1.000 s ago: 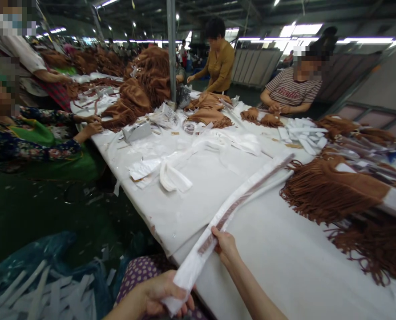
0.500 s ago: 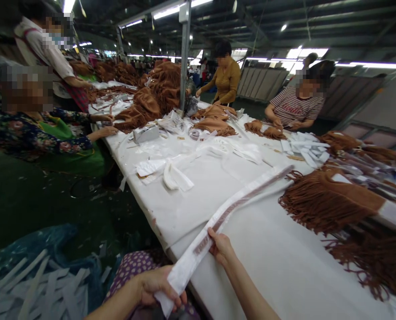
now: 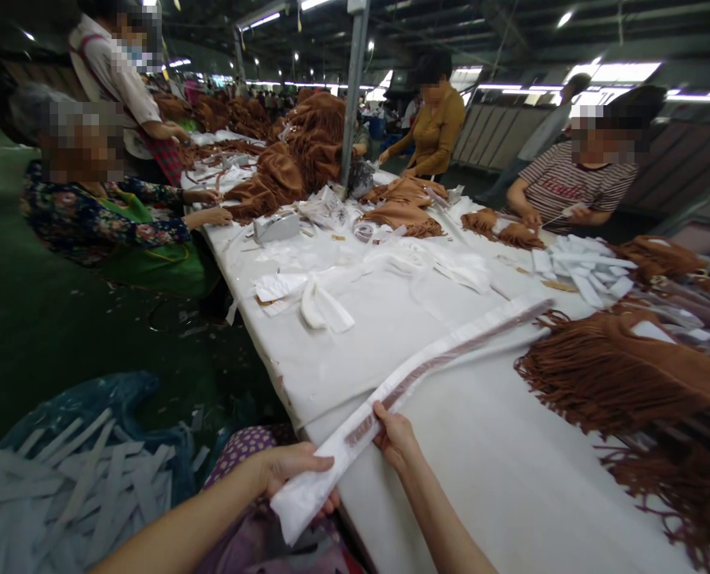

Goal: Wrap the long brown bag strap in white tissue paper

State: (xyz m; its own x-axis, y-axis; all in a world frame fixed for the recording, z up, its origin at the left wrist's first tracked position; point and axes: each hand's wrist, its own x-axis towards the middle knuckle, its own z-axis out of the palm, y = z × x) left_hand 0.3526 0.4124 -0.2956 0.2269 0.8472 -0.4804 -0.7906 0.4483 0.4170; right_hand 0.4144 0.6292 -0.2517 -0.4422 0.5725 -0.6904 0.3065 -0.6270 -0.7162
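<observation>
A long, narrow white plastic sleeve [image 3: 413, 379] with a brown strip along it runs diagonally from my lap edge across the white table [image 3: 463, 478]. My left hand [image 3: 298, 472] is closed round its near, wider end, thumb on top and fingers underneath. Further up, my right hand [image 3: 396, 437] pinches the sleeve's edge beside the brown strip, thumb on the upper face. The far end lies on the table close to a fringed brown scarf [image 3: 624, 367]. What is under the sleeve at my fingers is hidden.
A blue plastic bag [image 3: 121, 391] of white strips [image 3: 92, 478] lies at lower left. Crumpled white wrappers [image 3: 325, 307] and a grey box [image 3: 276, 229] sit on the table. Brown scarves [image 3: 277, 175] are heaped beyond, near a metal post [image 3: 353, 104]. Several co-workers stand or sit around.
The view has shifted slightly, so the surroundings appear further right. My left hand has turned a little on the sleeve's near end, its thumb now lying across the top. My right hand keeps its pinch.
</observation>
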